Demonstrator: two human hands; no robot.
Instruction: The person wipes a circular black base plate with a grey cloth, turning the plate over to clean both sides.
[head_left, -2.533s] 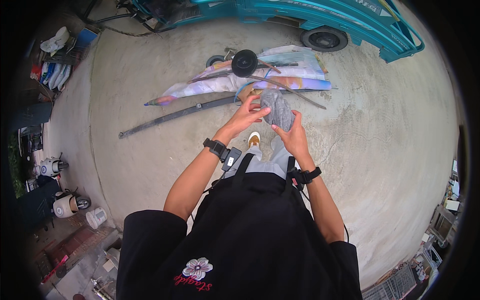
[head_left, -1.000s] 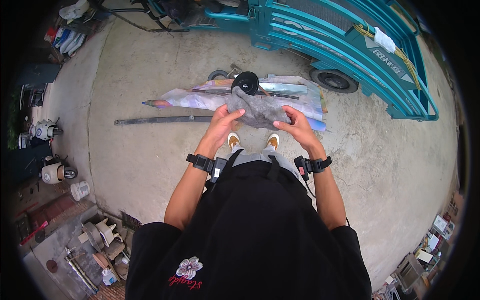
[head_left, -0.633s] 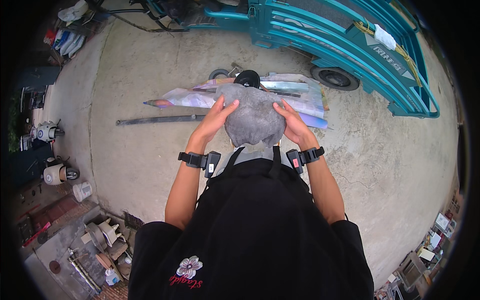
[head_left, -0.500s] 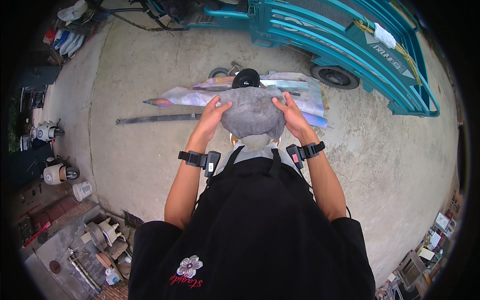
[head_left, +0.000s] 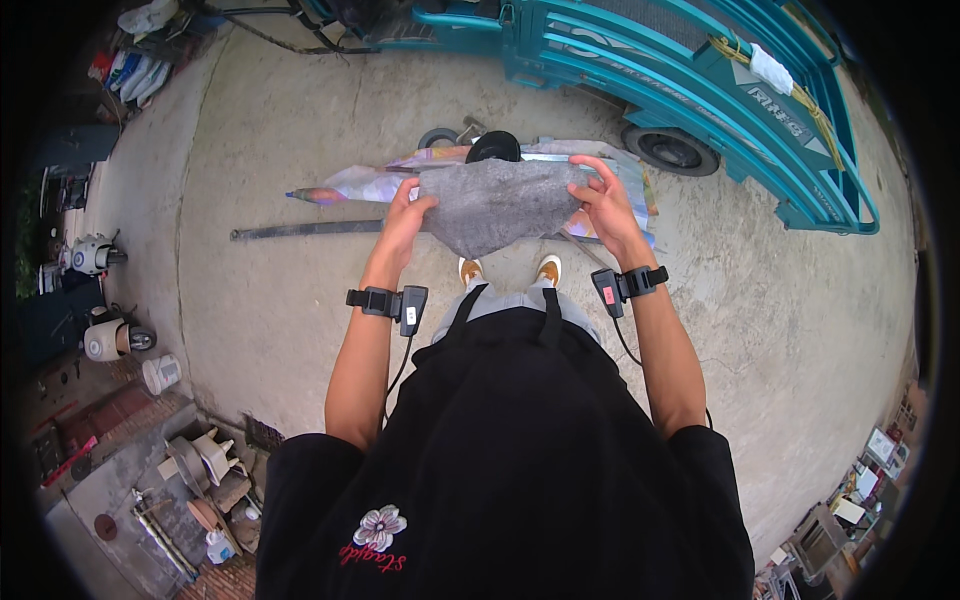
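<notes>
I hold a grey felt-like cloth (head_left: 497, 203) stretched out in front of me at chest height. My left hand (head_left: 407, 207) grips its left edge and my right hand (head_left: 602, 197) grips its right edge. The cloth hangs down to a point in the middle, above my shoes (head_left: 508, 269). Both wrists wear black bands with small devices. Below the cloth, on the concrete, lies a colourful printed sheet (head_left: 372, 183) with a black round object (head_left: 493, 146) on it.
A teal cart with a wheel (head_left: 671, 147) stands beyond the sheet. A long dark metal bar (head_left: 295, 230) lies on the ground to the left. Clutter, pots and small machines (head_left: 105, 340) line the left and lower-left edge; boxes sit at lower right.
I lifted the grey cloth from near the ground to chest height, then spread it wider between my hands. My view shifted up toward the cart.
</notes>
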